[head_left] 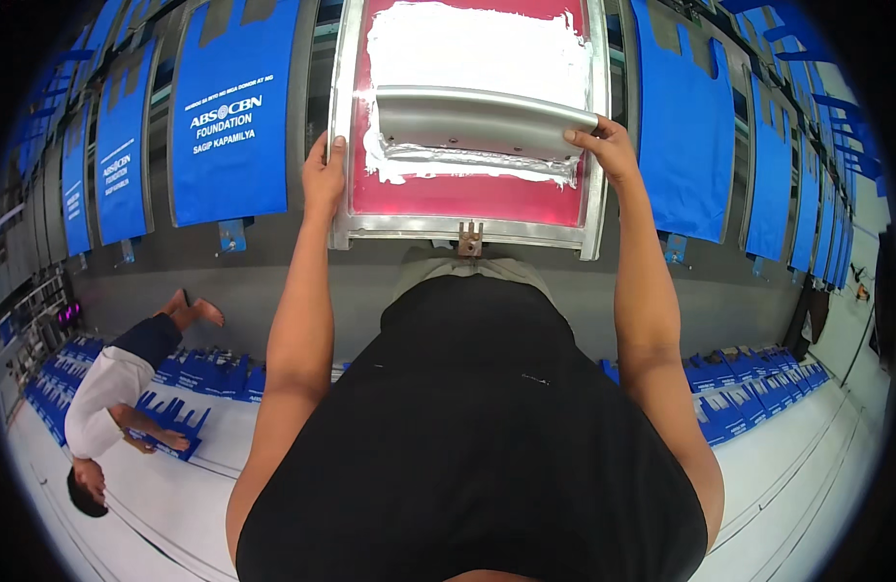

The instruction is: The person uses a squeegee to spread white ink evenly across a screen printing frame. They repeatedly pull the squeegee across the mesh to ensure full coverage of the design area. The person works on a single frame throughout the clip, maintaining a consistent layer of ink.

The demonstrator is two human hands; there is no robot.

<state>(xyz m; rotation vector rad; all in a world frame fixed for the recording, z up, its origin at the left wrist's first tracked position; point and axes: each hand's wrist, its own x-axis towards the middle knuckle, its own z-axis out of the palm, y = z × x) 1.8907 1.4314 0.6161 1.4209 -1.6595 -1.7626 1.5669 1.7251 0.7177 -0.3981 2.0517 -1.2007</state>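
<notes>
A screen-printing frame (342,209) with silver metal sides and pink mesh (467,201) lies in front of me. Thick white ink (477,39) covers much of the mesh. Across it rests a silver squeegee (467,118), tilted, with white ink along its lower edge. My left hand (324,179) is closed around the frame's left side, thumb on top. At the squeegee's right end, my right hand (608,150) grips with the thumb over its face and the fingers behind, partly hidden. A small metal clamp (470,239) sits at the middle of the frame's near edge.
Blue fabric bags, one printed in white (229,126) and one plain (683,126), lie on boards in rows along both sides. Behind me, at lower left, another person (103,393) in a white shirt handles a blue bag. More blue bags (749,393) line the floor.
</notes>
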